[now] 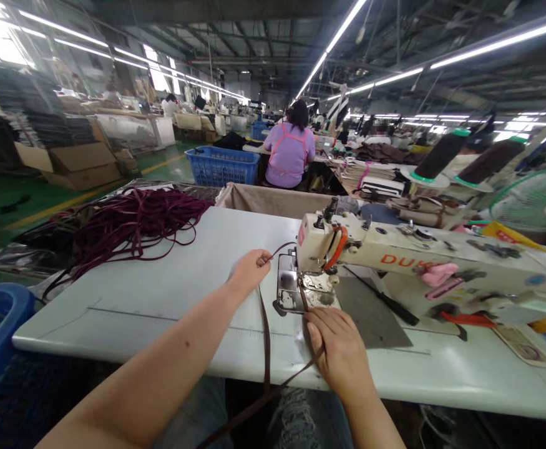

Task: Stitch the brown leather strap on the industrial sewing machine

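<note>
A white sewing machine [317,243] stands on the right of the table, its needle area just ahead of my hands. My left hand [253,267] is closed in a pinch on a narrow brown strap [266,337], left of the metal needle plate [287,284]. From those fingers a thin length curves up behind the machine head. My right hand [336,343] lies at the table's front edge, thumb and fingers closed on the strap below the presser foot. Part of the strap runs under the foot, and loose lengths hang over the edge toward my lap.
A tangled heap of maroon straps [141,215] lies at the table's far left. Blue baskets stand at the left [8,312] and beyond the table [223,165]. Dark thread cones [441,156] and a green fan [535,199] are at right. A person [289,146] sits ahead.
</note>
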Action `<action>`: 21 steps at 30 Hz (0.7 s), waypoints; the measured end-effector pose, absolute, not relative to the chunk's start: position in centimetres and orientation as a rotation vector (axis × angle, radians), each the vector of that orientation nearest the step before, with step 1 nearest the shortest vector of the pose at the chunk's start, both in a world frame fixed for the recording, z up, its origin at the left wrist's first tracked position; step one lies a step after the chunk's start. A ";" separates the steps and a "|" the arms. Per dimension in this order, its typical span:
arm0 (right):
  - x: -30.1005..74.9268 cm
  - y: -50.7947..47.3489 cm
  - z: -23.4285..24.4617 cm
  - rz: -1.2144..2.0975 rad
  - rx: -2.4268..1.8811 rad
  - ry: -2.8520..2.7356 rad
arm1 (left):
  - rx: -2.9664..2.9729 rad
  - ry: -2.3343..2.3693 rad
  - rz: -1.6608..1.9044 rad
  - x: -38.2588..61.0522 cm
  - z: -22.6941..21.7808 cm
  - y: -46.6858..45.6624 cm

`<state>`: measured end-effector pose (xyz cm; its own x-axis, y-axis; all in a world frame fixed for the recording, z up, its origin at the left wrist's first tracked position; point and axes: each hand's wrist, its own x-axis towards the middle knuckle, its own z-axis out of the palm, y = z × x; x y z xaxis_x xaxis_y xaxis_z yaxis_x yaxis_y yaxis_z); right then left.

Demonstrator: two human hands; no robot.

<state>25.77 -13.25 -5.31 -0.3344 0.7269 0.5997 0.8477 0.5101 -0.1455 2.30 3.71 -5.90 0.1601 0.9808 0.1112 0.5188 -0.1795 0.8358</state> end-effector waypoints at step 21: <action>25.7 -12.9 -5.1 -0.278 -1.231 -2.166 | 1.132 0.735 0.806 0.6 -4.8 3.5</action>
